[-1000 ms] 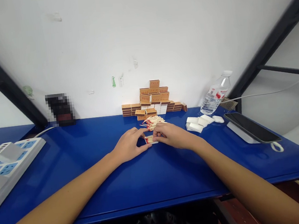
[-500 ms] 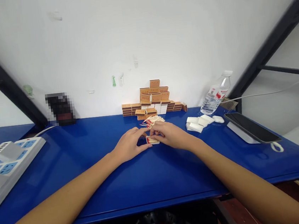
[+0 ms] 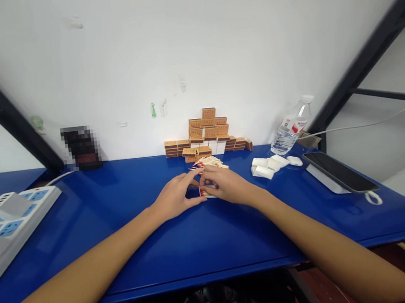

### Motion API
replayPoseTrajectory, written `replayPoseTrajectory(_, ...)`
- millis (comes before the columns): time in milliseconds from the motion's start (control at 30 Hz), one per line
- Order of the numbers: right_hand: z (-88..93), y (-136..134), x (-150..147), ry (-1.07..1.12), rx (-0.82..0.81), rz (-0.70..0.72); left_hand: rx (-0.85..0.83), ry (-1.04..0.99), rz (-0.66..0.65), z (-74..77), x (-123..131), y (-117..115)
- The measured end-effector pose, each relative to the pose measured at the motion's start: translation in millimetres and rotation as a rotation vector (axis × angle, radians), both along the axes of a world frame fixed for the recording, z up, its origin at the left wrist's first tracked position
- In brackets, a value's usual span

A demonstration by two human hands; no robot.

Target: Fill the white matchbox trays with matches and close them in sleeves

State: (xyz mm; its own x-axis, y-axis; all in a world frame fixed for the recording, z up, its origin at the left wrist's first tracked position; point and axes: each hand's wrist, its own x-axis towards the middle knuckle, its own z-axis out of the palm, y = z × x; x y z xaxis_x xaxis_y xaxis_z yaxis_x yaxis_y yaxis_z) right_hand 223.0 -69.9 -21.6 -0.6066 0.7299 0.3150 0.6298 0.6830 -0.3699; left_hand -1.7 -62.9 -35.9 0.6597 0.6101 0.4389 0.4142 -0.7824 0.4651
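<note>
A small white matchbox tray (image 3: 210, 197) with red-tipped matches in it lies on the blue table in front of me. My left hand (image 3: 174, 196) grips the tray's left end between thumb and fingers. Over the tray, my right hand (image 3: 229, 183) has its fingertips drawn together at the matches inside, and it hides much of them. Just behind my hands spreads a loose pile of matches (image 3: 212, 161), heads to the left. Closed brown matchboxes (image 3: 209, 131) are stacked in a stepped heap against the wall.
White empty trays (image 3: 267, 166) lie to the right, beside a white earbud case (image 3: 294, 161). A tilted water bottle (image 3: 289, 130) leans behind them. A phone (image 3: 340, 171) rests near the right edge. On the left are a power strip (image 3: 33, 227) and a blurred dark object (image 3: 82, 149).
My right hand has shifted slightly left and down over the tray, covering more of the matches. The left hand stays on the tray's end.
</note>
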Motion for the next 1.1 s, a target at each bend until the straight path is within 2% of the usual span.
replayPoseTrajectory(367, 14.2, -12, 1, 0.008, -0.036, -0.05, 0.011, 0.003, 0.045, 0.5, -1, 0)
replayPoseTrajectory(500, 18.9, -8, 7, -0.011, -0.019, -0.053, 0.026, 0.019, 0.059, -1.5, -1, 1)
replayPoseTrajectory(667, 25.5, 4, 30, -0.075, 0.05, -0.248, 0.075, -0.03, 0.071, 0.9, 1, -2)
replayPoseTrajectory(933, 9.3, 15, 41, -0.224, -0.088, -0.246, 0.073, 0.023, 0.068, 1.5, 0, -3)
replayPoseTrajectory(1100, 7.1, 14, 43, -0.249, -0.149, -0.263, 0.108, 0.058, 0.066, -0.4, 0, -2)
